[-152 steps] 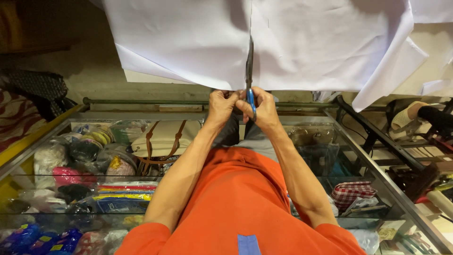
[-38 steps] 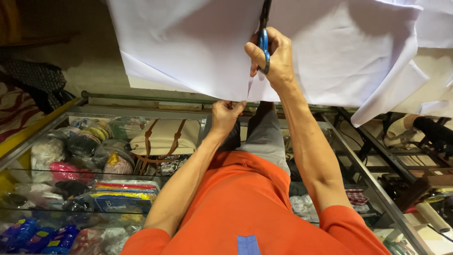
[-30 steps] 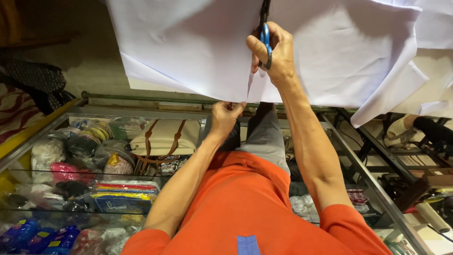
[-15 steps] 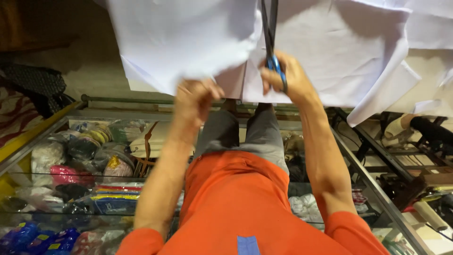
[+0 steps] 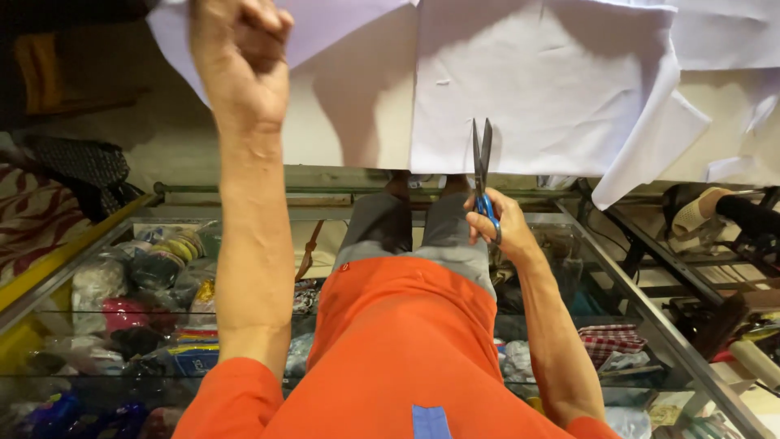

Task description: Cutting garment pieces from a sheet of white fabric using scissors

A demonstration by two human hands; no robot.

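Observation:
White fabric hangs across the top of the view over a glass counter. My left hand is raised high at the upper left, fist closed on a cut piece of the white fabric that it lifts away. My right hand sits low near the counter's far edge, gripping blue-handled scissors whose blades point up, nearly closed, just in front of the hanging fabric's lower edge. I wear an orange shirt and grey trousers.
The glass display counter below me holds several packets and bundles of coloured goods on the left. A checked cloth lies inside at right. A metal rail runs along the far edge. Dark machinery parts stand at right.
My right hand came down from the top of the fabric to the counter edge with the scissors. My left hand rose from the lower edge to the upper left, pulling a cut piece away.

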